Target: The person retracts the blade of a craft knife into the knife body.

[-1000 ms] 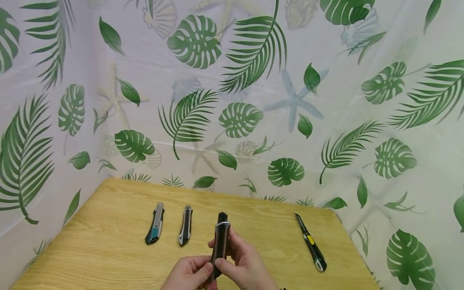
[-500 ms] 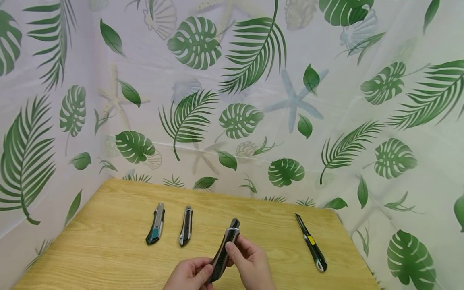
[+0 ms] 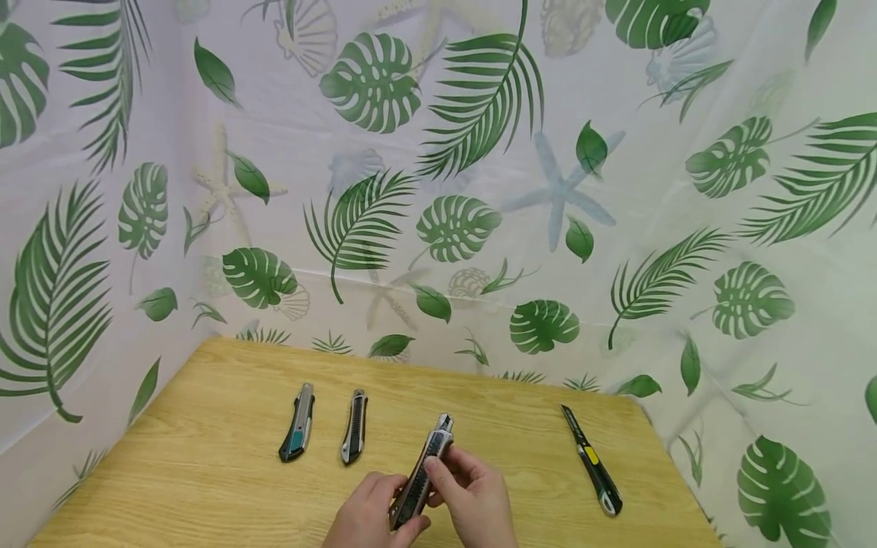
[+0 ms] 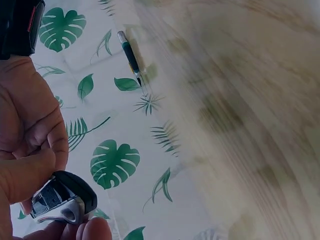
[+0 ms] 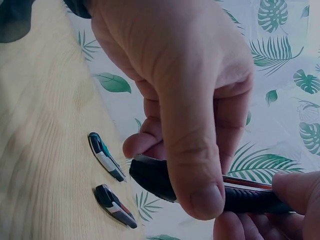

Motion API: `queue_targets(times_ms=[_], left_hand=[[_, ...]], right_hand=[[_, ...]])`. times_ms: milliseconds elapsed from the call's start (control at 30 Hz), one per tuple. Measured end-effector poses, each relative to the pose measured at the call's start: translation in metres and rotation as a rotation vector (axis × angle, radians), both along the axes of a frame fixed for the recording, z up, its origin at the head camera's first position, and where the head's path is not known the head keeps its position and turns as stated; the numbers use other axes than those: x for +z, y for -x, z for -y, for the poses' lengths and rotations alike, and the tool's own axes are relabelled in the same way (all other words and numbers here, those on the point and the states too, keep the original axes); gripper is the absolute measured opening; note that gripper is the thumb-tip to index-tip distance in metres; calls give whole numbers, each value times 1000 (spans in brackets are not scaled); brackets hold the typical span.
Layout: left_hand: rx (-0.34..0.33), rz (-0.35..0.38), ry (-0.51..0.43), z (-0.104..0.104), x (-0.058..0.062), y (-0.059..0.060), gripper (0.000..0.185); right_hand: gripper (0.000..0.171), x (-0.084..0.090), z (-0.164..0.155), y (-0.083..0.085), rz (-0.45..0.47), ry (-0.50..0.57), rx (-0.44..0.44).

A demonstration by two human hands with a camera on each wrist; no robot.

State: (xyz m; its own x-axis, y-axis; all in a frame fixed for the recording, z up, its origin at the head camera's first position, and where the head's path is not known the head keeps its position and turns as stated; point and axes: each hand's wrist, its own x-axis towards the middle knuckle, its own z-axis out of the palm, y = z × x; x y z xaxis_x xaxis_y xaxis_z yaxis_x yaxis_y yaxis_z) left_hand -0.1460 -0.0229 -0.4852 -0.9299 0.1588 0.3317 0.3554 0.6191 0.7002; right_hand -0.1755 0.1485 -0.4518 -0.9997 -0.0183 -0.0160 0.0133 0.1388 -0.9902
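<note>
Both hands hold a dark grey and black snap-off utility knife [image 3: 415,491] above the table, its head tilted up and to the right. My left hand [image 3: 366,511] grips the lower end, thumb near its butt. My right hand [image 3: 476,493] holds the upper half, with the thumb lying on the body and fingers behind it. In the right wrist view the right thumb [image 5: 200,170] covers part of the knife [image 5: 252,199]. The left wrist view shows one end of the knife [image 4: 65,197] between fingers. I cannot tell whether any blade is out.
On the wooden table [image 3: 205,472] lie a teal-and-grey utility knife [image 3: 298,425] and a black-and-silver one [image 3: 354,428], left of the hands. A black utility knife with a yellow slider [image 3: 592,460] lies at the right, blade extended. Leaf-patterned sheeting [image 3: 479,297] stands behind the table.
The held knife has tilted from nearly upright toward the right and turned a little. The right thumb has moved up its body. The left hand has shifted its grip at the lower end.
</note>
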Motion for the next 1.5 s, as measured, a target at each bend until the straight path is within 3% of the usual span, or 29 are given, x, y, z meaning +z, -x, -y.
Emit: queue_targets(times_ms=[200, 433, 667, 700, 900, 933, 1167, 1300, 1500], left_hand=[[-14, 99, -84, -6, 2, 14, 31], [7, 151, -112, -4, 0, 51, 27], [77, 254, -68, -8, -19, 93, 28], [86, 262, -59, -10, -28, 103, 29], [87, 322, 38, -23, -37, 127, 42], [85, 327, 54, -25, -31, 127, 43], [144, 310, 154, -34, -43, 142, 34], [163, 325, 178, -38, -44, 144, 32], [169, 289, 202, -43, -45, 146, 34]], right_hand=[[49, -5, -4, 3, -2, -18, -8], [47, -13, -12, 6, -30, -115, 22], [43, -28, -18, 9, -132, -369, -28], [42, -30, -19, 10, -142, -398, -37], [42, -34, -25, 13, -157, -436, -44], [42, -35, -25, 14, -152, -436, -45], [41, -40, -27, 16, -139, -468, -73], [41, -42, -28, 17, -120, -472, -81], [40, -43, -30, 19, -114, -462, -77]])
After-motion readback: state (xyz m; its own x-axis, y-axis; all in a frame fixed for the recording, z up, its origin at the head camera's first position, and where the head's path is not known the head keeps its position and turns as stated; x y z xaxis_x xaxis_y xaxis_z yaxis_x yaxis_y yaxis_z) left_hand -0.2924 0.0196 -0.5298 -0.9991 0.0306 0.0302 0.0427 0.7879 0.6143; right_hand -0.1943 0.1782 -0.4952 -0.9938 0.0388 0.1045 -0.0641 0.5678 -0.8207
